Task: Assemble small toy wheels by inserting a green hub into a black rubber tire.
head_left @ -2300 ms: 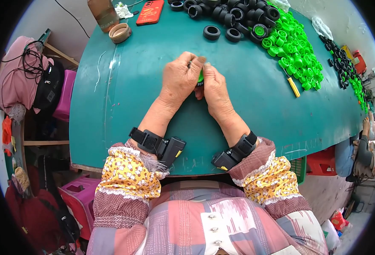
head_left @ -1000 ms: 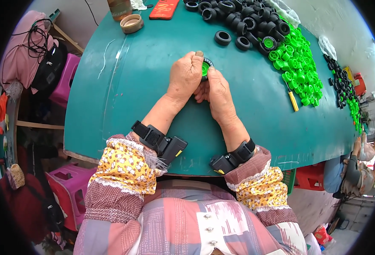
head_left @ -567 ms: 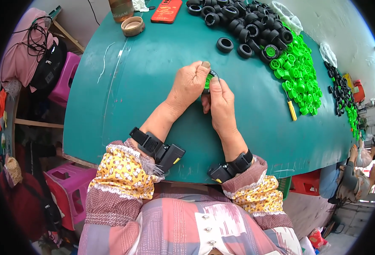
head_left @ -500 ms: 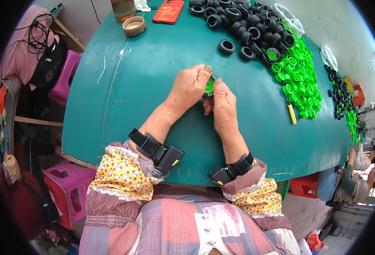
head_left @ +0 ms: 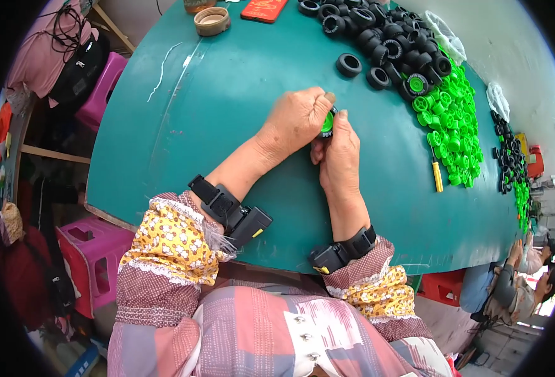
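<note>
Many black tyres, green hubs crowd teal table; stools perhaps beside.

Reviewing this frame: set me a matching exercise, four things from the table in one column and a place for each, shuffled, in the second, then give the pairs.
Things:
1. small wheel
2. roll of tape
3. yellow-handled screwdriver
4. red flat thing

Places:
A. at the table's far edge, just right of the tape
B. lying beside the heap of green hubs
C. held between the left hand and the right hand
D. near the far left of the table, apart from the black tyres

Pairs: 1-C, 2-D, 3-B, 4-A
</note>
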